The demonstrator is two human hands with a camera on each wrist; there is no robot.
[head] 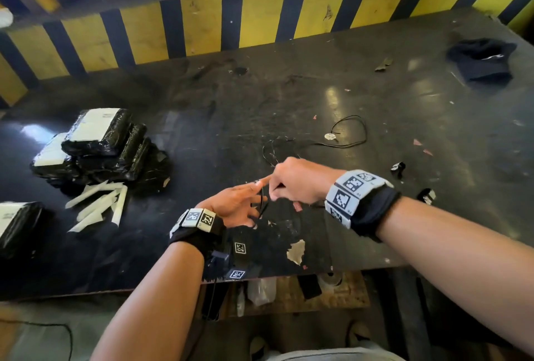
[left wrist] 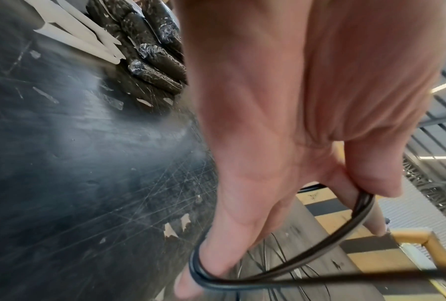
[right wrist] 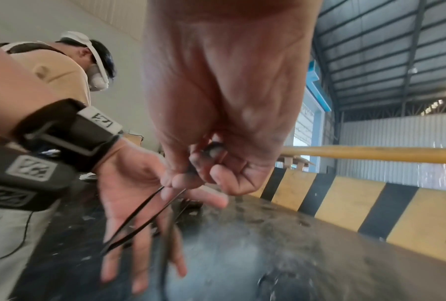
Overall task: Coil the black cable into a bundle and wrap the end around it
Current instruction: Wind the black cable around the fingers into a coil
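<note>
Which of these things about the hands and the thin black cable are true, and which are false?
1. The thin black cable is looped round the left hand. True.
2. The right hand lies flat and empty on the table. False: its fingers pinch the cable above the table.
3. All of the cable is already coiled. False: a length of it lies loose on the dark scratched table, curving past a small white tag.
4. Black plastic-wrapped packages are stacked left of the hands. True.
5. The wall behind the table has red and white stripes. False: the stripes are yellow and black.
</note>
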